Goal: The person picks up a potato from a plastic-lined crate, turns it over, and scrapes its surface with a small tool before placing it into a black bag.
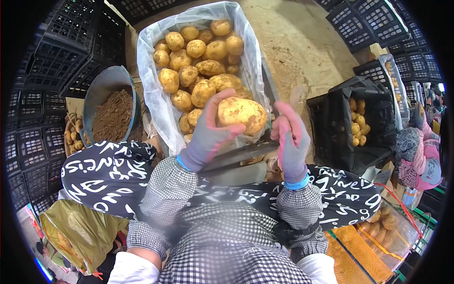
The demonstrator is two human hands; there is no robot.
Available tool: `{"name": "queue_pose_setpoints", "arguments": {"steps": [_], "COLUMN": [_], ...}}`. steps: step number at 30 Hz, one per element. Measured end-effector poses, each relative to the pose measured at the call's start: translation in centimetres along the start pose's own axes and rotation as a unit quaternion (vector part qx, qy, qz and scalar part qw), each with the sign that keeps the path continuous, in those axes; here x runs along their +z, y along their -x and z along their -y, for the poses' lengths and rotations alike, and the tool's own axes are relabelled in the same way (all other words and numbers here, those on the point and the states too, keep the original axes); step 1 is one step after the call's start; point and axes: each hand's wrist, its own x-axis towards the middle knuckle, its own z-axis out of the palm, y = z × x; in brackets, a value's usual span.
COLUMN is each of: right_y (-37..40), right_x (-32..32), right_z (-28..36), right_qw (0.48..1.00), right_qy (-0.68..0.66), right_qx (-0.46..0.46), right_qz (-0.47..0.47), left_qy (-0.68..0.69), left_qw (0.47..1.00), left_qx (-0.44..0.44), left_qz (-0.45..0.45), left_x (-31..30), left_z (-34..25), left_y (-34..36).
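Observation:
My left hand point(210, 130), in a grey and pink glove, grips a large yellow potato point(242, 115) with brown dirt patches. The potato is above the near right part of a crate lined with white fabric point(152, 90). Many dirt-specked potatoes point(203, 92) fill that crate. Just right of the held potato is my right hand point(292, 137), gloved alike, with its fingers bent and pressed together. Whatever its fingers may hold is too small to make out.
A blue tub point(88, 106) of brown soil stands left of the lined crate. Black-lined crate point(326, 125) with potatoes is at the right, near a crouching person point(418, 151). Stacked black crates point(66, 42) rise at the left. A potato bag point(385, 232) lies near right.

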Motion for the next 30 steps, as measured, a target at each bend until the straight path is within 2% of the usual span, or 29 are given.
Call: {"name": "queue_pose_setpoints", "arguments": {"steps": [4, 7, 10, 12, 14, 17, 19, 21, 23, 26, 28, 30], "right_y": [0.6, 0.7, 0.7, 1.0, 1.6, 1.0, 0.8, 0.8, 1.1, 1.5, 0.4, 0.2], "right_x": [1.8, 2.2, 1.8, 2.1, 3.0, 3.3, 2.7, 2.4, 2.8, 3.3, 2.5, 2.2], "right_z": [2.5, 2.3, 3.3, 3.7, 3.1, 1.4, 2.2, 2.4, 2.0, 2.4, 3.9, 4.0], "right_qw": [0.994, 0.997, 0.990, 0.989, 0.994, 0.998, 0.998, 0.997, 0.994, 0.998, 0.992, 0.991], "right_qy": [-0.087, -0.062, 0.005, 0.032, 0.052, 0.054, 0.030, 0.046, 0.098, 0.052, 0.005, 0.012], "right_qx": [0.039, 0.050, 0.134, 0.128, 0.037, -0.042, 0.055, 0.059, -0.026, -0.017, 0.125, 0.134], "right_qz": [-0.048, 0.003, 0.052, 0.071, 0.086, 0.001, 0.005, 0.013, 0.030, 0.033, 0.027, 0.022], "left_qy": [-0.014, -0.005, 0.003, -0.003, -0.020, -0.011, -0.017, -0.019, -0.018, -0.041, -0.064, -0.054], "left_qw": [1.000, 1.000, 1.000, 0.999, 0.998, 0.997, 0.999, 0.999, 0.999, 0.998, 0.997, 0.998], "left_qx": [-0.015, -0.005, -0.009, -0.023, -0.043, -0.063, -0.036, -0.024, -0.031, -0.029, -0.009, -0.011], "left_qz": [-0.020, -0.014, -0.015, -0.023, -0.032, -0.036, -0.035, -0.030, -0.027, -0.038, -0.039, -0.033], "left_x": [0.1, 0.2, 0.2, 0.0, -0.2, -0.1, -0.1, 0.0, -0.3, -0.7, -0.6, -0.3], "left_z": [0.6, 0.9, 1.2, 1.5, 1.6, 1.4, 1.5, 1.7, 1.9, 2.6, 2.6, 2.3], "left_y": [-0.3, -0.2, -0.2, -0.3, -0.3, -0.2, -0.2, -0.3, -0.3, -0.4, -0.4, -0.5]}}
